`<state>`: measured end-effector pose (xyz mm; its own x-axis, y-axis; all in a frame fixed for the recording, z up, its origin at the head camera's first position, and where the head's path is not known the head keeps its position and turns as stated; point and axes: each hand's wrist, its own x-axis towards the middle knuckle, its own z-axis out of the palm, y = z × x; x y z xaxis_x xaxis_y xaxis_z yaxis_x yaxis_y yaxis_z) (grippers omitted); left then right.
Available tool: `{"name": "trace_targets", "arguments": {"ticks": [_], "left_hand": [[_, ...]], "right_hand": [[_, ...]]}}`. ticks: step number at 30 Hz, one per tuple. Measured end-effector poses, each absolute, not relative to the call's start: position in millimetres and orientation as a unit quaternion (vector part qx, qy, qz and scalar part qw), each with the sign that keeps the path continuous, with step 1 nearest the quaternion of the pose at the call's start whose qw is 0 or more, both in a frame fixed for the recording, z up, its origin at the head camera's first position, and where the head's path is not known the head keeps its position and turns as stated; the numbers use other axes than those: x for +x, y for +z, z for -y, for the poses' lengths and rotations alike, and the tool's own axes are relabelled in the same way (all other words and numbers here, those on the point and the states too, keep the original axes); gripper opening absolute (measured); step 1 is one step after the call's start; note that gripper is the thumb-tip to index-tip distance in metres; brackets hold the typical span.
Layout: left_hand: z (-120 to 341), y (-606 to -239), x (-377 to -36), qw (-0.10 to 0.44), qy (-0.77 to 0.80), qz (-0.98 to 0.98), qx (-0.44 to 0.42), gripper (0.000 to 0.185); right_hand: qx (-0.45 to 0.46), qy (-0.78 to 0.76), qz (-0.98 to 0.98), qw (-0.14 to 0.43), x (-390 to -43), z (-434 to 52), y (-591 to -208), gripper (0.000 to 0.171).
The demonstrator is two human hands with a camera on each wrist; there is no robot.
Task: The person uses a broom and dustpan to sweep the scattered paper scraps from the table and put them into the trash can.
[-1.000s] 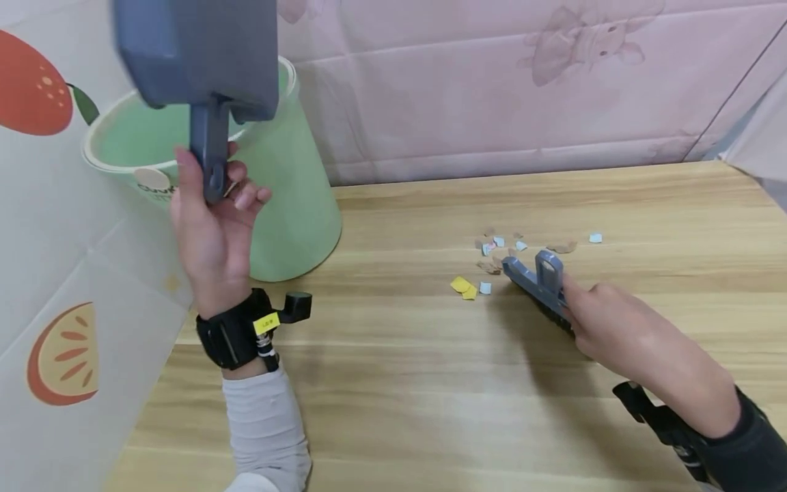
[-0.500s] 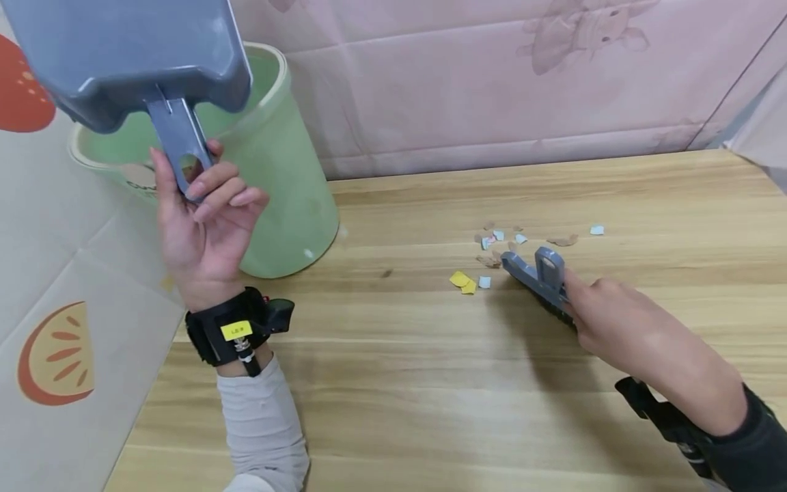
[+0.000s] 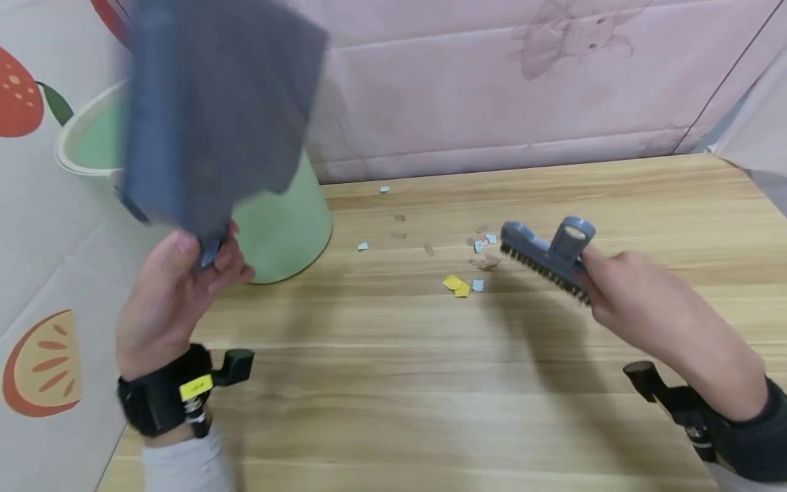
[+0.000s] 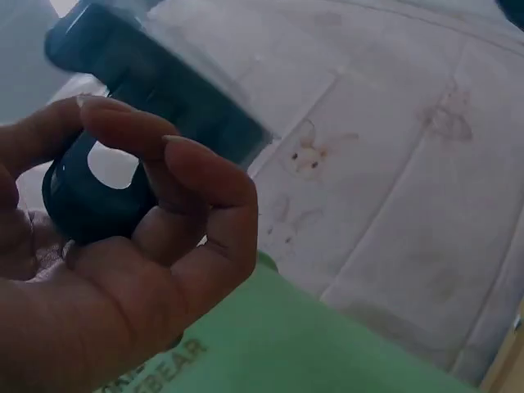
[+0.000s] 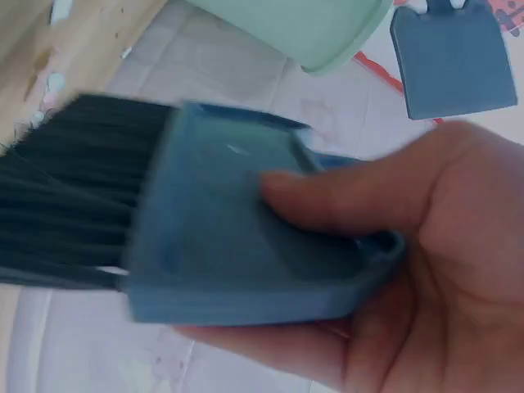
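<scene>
Grey-blue plastic dustpan (image 3: 215, 102) is held up in the air by its short handle, which is gripped in the curled fingers and thumb of the left hand (image 3: 175, 294); the pan is blurred, but appears to be tipped upright in front of the pale green plastic bucket (image 3: 285, 219). In the left wrist view the looped end of the handle (image 4: 98, 192) is seen enclosed by the fingers.

To the right of the bucket, a grey-blue hand brush with dark bristles (image 3: 544, 256) is grasped by the right hand (image 3: 633, 301) and is raised clear of the light wooden tabletop (image 3: 430, 383), bristles facing down. In the right wrist view the brush back (image 5: 237, 237) is clasped with the thumb laid across it.

Between the bucket and the brush, small paper scraps (image 3: 458, 283) in yellow, blue and brown are scattered on the tabletop, and a few lie closer to the bucket. Behind the bucket a pink quilted cloth with rabbit prints (image 3: 522, 82) is hung.
</scene>
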<state>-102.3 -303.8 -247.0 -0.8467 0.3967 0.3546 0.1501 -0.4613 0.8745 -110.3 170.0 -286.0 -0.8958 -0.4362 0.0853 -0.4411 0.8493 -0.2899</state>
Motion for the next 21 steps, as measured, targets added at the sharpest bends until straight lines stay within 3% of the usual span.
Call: {"name": "trace_targets", "arguments": {"ticks": [3,8,13,21], "left_hand": [[325.9,-255.5,-79.2,0.067,0.709,-0.665,0.226,0.030],[345.2,-271.8,-45.7,0.064,0.499,-0.848,0.165,0.042],[343.7,-300.3,-39.7,0.034,0.400,-0.898,0.178,0.043],[339.8,-336.1,-56.5,0.017,0.408,-0.886,0.220,0.039]], "right_hand": [[0.238,0.152,0.957,0.061,-138.7,-154.5,-279.4,0.006],[0.282,0.156,0.942,0.090,-217.3,-111.5,-289.0,0.017],[0.332,0.148,0.927,0.089,-291.2,-67.4,-314.4,0.034],[0.389,0.128,0.908,0.092,-331.5,-14.6,-331.4,0.034]]}}
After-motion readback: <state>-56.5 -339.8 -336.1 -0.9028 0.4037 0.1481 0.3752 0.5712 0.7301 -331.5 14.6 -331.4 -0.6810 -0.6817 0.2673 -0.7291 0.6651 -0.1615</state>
